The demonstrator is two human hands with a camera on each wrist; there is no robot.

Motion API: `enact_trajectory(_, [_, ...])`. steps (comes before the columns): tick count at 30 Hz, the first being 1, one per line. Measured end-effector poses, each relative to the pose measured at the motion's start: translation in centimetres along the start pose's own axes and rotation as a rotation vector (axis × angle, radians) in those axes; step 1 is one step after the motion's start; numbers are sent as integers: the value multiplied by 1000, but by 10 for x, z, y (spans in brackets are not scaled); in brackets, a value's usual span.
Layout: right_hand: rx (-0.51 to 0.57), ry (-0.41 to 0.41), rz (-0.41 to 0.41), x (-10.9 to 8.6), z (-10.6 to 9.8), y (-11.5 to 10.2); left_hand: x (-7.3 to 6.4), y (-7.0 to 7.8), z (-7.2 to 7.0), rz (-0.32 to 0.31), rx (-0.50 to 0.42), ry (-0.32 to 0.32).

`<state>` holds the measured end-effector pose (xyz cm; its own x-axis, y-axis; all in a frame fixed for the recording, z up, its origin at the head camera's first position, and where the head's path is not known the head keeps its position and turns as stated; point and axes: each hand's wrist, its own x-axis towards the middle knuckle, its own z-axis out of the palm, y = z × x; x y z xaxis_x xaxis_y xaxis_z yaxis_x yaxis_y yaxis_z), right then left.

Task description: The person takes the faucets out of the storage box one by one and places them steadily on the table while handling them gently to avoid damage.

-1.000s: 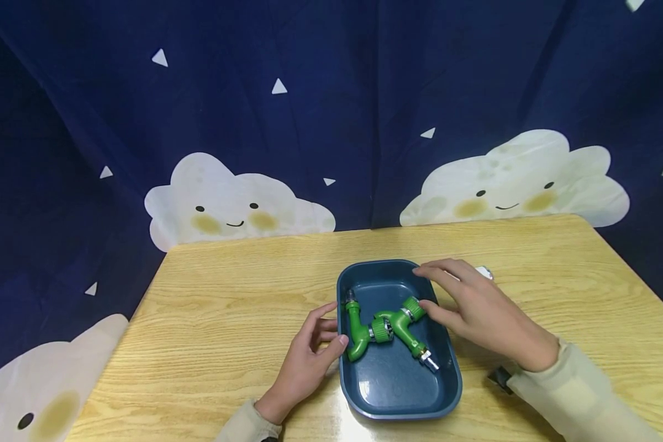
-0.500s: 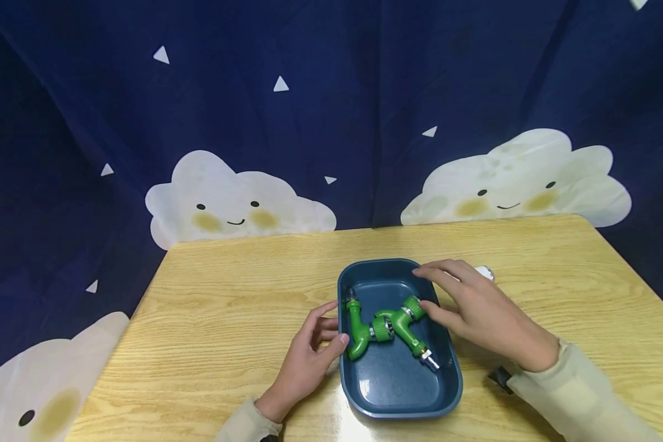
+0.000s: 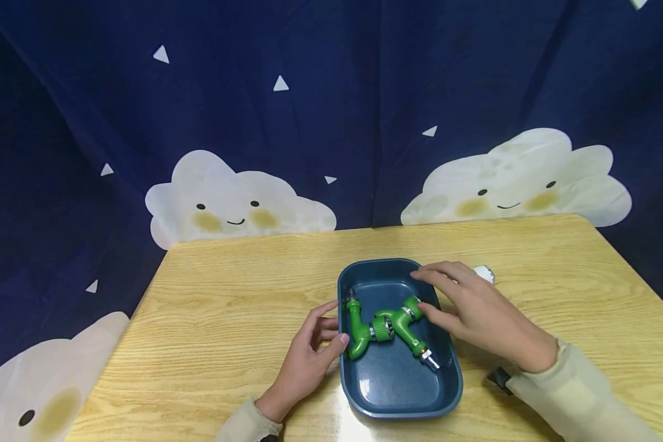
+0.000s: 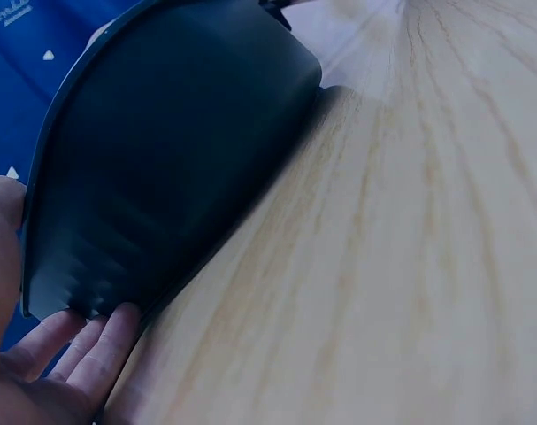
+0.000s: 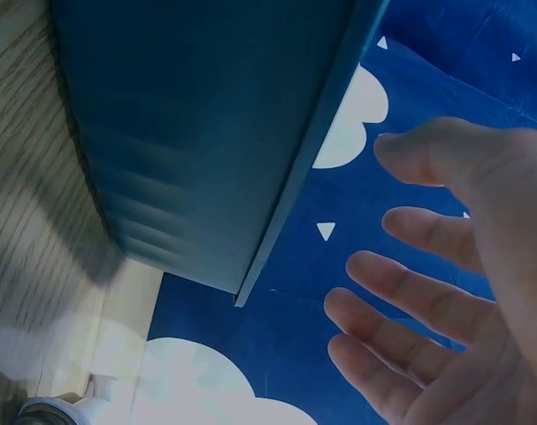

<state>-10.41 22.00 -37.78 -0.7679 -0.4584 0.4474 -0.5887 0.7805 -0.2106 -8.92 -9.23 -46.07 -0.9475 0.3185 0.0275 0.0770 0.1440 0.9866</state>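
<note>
Two green plastic taps lie in a dark blue tub (image 3: 400, 415) on the table. The left tap (image 3: 356, 325) lies along the tub's left wall; the right tap (image 3: 404, 329) slants with its metal end toward the lower right. Their green parts meet near the middle. My left hand (image 3: 307, 362) rests against the tub's left side, thumb at the rim; in the left wrist view the fingertips (image 4: 118, 323) touch the outer wall. Above the right rim hovers my right hand (image 3: 475, 310), fingers apart and holding nothing, thumb near the right tap's knob.
Behind my right hand a white object (image 3: 484, 274) is partly hidden; in the right wrist view a white cylinder (image 5: 51, 412) with a metal end shows at the lower left. A blue curtain (image 3: 287, 129) with cloud prints hangs behind the wooden table (image 3: 226, 307).
My right hand has shifted very slightly, its fingertips a touch further left over the tub's rim. The left hand, the tub and the taps have stayed put.
</note>
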Motion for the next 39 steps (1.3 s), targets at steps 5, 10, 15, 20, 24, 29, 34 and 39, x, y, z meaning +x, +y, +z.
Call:
enact_trajectory(5, [-6,-6,-4,0,1,0,0,1,0,-8,-1,6])
enact_trajectory(10, [-6,-15,0,0,1,-1,0,2,1,-10,-2,7])
enact_trajectory(15, [-5,-26,-7,0,1,-3,0,1,0,-2,-2,5])
enact_trajectory(20, [-3,-48,1,0,0,-5,0,2,0,-6,0,9])
enact_trajectory(24, [1,-67,18,1,0,-6,0,4,0,-9,2,11])
enact_trajectory(29, [7,-89,30,1,1,-8,-1,4,0,-12,-4,7])
enact_trajectory(34, [3,-73,-4,0,4,-8,0,3,1,-15,-3,6])
enact_trajectory(39, [9,-69,-20,-1,6,-8,0,2,1,-15,1,4])
